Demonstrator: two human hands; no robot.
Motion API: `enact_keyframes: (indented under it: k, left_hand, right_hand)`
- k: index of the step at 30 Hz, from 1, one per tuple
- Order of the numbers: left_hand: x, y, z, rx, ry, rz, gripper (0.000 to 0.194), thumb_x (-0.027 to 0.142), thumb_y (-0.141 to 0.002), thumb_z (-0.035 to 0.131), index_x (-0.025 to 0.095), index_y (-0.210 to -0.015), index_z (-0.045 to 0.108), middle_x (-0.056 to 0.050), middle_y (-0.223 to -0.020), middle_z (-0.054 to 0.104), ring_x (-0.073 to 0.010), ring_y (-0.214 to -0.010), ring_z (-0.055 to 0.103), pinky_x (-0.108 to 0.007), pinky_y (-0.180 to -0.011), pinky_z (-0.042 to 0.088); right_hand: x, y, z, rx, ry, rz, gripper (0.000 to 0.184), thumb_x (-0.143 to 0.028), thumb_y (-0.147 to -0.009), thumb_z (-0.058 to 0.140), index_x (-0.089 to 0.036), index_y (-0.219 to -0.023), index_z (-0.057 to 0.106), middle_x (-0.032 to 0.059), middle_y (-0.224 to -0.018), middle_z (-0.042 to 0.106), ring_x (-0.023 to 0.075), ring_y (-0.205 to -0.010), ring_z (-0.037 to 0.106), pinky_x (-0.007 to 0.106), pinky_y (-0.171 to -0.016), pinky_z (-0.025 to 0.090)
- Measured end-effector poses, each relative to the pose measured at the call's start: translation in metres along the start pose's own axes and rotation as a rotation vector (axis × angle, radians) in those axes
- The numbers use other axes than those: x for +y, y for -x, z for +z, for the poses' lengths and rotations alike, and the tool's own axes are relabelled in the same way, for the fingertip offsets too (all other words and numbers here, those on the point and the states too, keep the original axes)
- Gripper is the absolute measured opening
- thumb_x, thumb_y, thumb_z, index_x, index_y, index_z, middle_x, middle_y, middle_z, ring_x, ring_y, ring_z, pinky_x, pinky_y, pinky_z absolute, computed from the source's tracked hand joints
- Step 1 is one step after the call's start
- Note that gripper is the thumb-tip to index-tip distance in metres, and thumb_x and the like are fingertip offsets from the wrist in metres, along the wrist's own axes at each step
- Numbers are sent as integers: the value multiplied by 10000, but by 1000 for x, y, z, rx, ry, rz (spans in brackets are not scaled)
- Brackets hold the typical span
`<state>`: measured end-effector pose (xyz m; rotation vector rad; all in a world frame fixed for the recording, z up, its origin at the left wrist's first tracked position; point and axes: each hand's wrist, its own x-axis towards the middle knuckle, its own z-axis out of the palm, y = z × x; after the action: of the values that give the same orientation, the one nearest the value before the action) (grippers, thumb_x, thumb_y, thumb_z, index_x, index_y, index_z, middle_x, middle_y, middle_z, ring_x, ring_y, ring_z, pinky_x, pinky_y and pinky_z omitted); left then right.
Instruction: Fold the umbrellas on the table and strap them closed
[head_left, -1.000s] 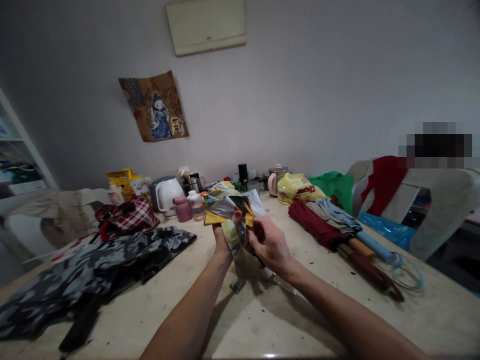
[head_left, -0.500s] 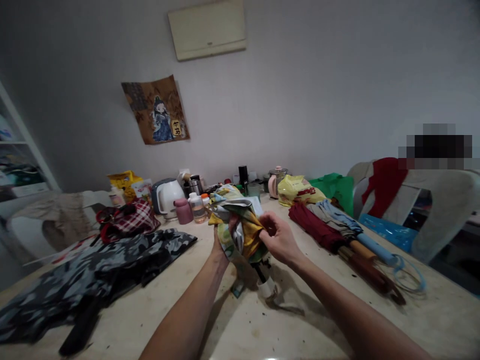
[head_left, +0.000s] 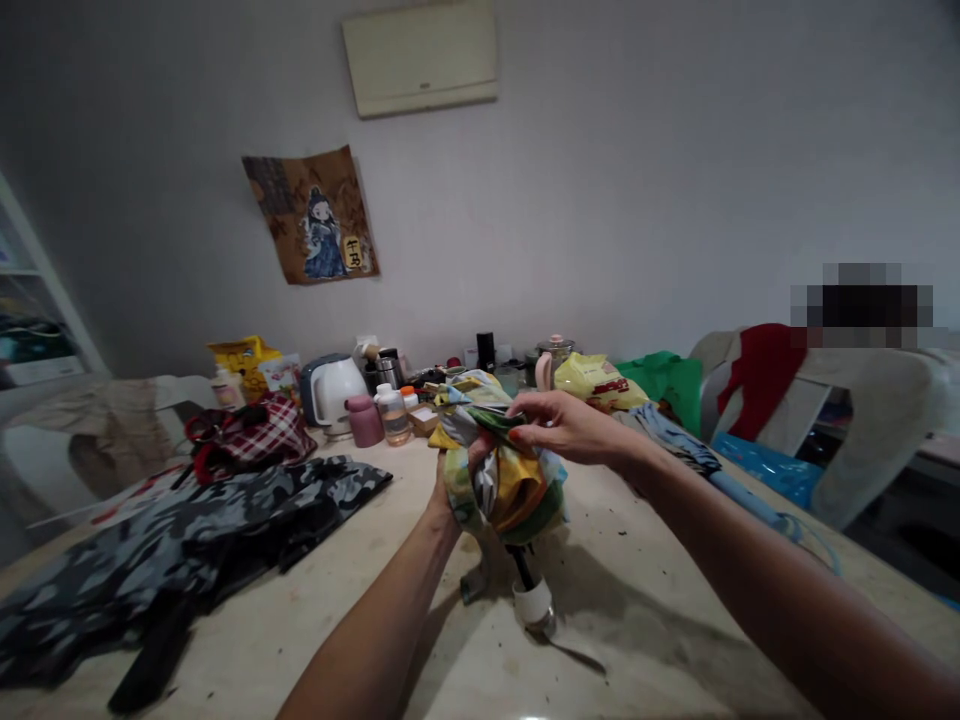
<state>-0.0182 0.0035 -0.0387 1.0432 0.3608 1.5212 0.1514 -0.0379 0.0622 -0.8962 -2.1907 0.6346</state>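
A folding umbrella [head_left: 517,490] with yellow, green and white patterned cloth is bunched up between my hands. Its black shaft and white handle [head_left: 533,604] point down towards me, and a wrist strap trails on the table. My left hand [head_left: 444,490] is wrapped round the left side of the cloth, its fingers mostly hidden behind the folds. Near the top of the bundle, my right hand [head_left: 551,425] pinches a dark green fold between thumb and fingers. A loose strip of cloth hangs below on the left.
A grey camouflage umbrella [head_left: 300,520] lies on the left, beside a plaid bag [head_left: 274,440]. A white kettle [head_left: 337,395], pink jar [head_left: 365,420] and bottles line the back. Blue-handled umbrella [head_left: 742,495] and yellow bag [head_left: 600,380] are right. A person sits beyond the far right chair.
My right hand has moved up from the right side of the cloth to its top and now pinches a green fold. My left hand keeps its hold.
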Motion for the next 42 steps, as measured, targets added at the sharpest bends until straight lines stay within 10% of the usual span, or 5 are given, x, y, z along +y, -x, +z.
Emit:
enact_keyframes:
  k: [7,25,33,39,42]
  left_hand:
    - [4,7,5,-29,16,-36,590,350,-662,827,159,-1177,612,-57,-932,721,-220,-749,694,-360,-773,554]
    - [7,11,10,-31,-12,34,568,304,-626,844,194,-1136,621,-39,-935,716,-214,-809,678,-346,-793,540]
    - [4,17,7,52,132,-180,482,393,-634,826,212,-1049,661,-36,-915,735,-314,-1014,671,-425,-912,540]
    - [15,10,9,72,185,-217,460,456,-608,793,217,-984,679,-51,-962,735,-321,-1091,641,-413,-901,549]
    - [20,10,13,134,235,-227,517,452,-559,817,255,-1016,676,-16,-1006,731,-300,-1123,620,-380,-880,558]
  right_hand:
    - [0,-10,-25,-577,-182,293,419,-509,-712,727,-129,-842,609,-46,-543,525,51,-446,398,172,-401,227]
    - [8,-30,-36,-845,-463,429,490,-523,-624,827,-88,-639,600,41,-505,642,69,-318,506,133,-298,338]
    - [20,-18,-38,-384,-352,298,387,-369,-600,826,-134,-767,568,-49,-556,569,46,-423,476,137,-361,301]
    - [25,39,12,519,-281,377,322,-446,-736,674,-174,-801,514,-29,-608,551,90,-489,497,194,-411,346]
    - [44,71,54,140,-657,597,451,-544,-678,711,-123,-777,586,60,-720,649,121,-595,590,228,-542,432]
